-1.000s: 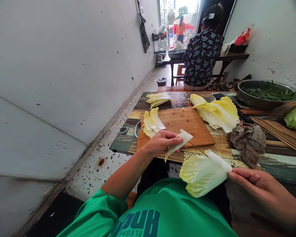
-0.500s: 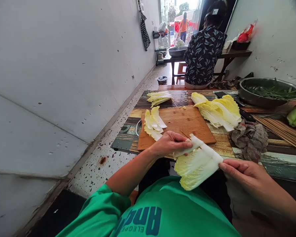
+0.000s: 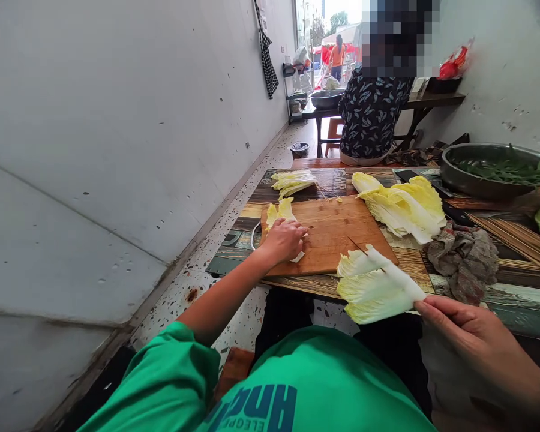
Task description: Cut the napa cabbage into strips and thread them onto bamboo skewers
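Note:
My right hand (image 3: 468, 327) pinches the white stem end of the napa cabbage leaf pieces (image 3: 380, 297), which hang in front of the table's near edge. A thin bamboo skewer (image 3: 356, 244) runs through them, its tip sticking out past the upper piece. My left hand (image 3: 285, 241) rests over the cut cabbage leaf pieces (image 3: 281, 210) at the left of the wooden cutting board (image 3: 333, 234). Its fingers are curled onto these pieces, and the fingertips are partly hidden.
More cabbage leaves (image 3: 400, 207) lie right of the board, and a narrow bundle (image 3: 292, 183) lies behind it. At right are a grey rag (image 3: 463, 258), bamboo skewers (image 3: 517, 243), a knife (image 3: 454, 213) and a metal basin of greens (image 3: 499, 174). A person (image 3: 373, 120) sits ahead.
My left hand has let go of the upper skewered piece and moved left to the cut leaves on the board. My right hand, with the skewered cabbage, has shifted slightly right.

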`<act>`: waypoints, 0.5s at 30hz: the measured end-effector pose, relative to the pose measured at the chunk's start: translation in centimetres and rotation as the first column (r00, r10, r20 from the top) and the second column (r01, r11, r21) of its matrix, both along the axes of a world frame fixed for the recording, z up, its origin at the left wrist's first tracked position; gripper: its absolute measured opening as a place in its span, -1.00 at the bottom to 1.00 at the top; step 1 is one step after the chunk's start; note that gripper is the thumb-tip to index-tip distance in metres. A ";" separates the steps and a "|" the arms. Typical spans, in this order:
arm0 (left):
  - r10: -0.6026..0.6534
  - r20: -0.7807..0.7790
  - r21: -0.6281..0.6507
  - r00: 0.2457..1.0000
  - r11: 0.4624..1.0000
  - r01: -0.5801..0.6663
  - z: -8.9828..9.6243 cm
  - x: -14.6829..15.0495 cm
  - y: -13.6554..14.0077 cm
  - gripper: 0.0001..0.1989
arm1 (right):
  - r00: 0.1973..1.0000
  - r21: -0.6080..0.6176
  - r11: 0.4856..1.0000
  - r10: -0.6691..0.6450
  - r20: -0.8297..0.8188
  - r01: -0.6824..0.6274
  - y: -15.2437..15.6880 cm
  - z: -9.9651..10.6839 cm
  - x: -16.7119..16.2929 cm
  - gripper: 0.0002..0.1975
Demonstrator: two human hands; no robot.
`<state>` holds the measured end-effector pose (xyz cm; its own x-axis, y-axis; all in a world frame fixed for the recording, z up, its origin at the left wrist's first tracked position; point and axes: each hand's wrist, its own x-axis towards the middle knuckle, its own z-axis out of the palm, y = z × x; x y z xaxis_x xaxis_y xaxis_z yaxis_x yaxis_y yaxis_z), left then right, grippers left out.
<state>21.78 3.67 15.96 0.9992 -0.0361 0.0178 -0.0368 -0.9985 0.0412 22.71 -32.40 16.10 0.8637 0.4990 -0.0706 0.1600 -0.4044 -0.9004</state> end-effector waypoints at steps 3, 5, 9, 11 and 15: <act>0.141 -0.016 0.090 0.990 0.986 -0.139 -0.7 1.3 -1.2 -0.64 | 0.997 0.017 0.999 0.038 -0.064 -0.037 0.4 0.1 -0.4 -0.50; 0.193 -0.012 0.114 0.981 0.975 -0.190 -0.9 2.0 -1.8 -0.67 | 0.996 0.021 1.000 0.023 -0.084 -0.021 0.4 0.0 -0.5 -0.49; 0.223 0.005 0.122 0.975 0.967 -0.222 -1.4 3.2 -2.4 -0.78 | 0.995 0.009 1.000 0.011 -0.102 -0.010 0.2 -0.3 -0.2 -0.44; 0.214 0.013 0.107 0.977 0.971 -0.214 -1.4 3.7 -2.4 -0.79 | 0.995 0.014 1.000 0.006 -0.100 -0.005 0.1 -0.5 -0.1 -0.44; 0.115 0.055 0.010 0.992 0.993 -0.116 0.1 3.9 -1.7 -0.77 | 0.995 0.021 1.000 -0.009 -0.104 0.011 -0.2 -0.4 -0.2 -0.46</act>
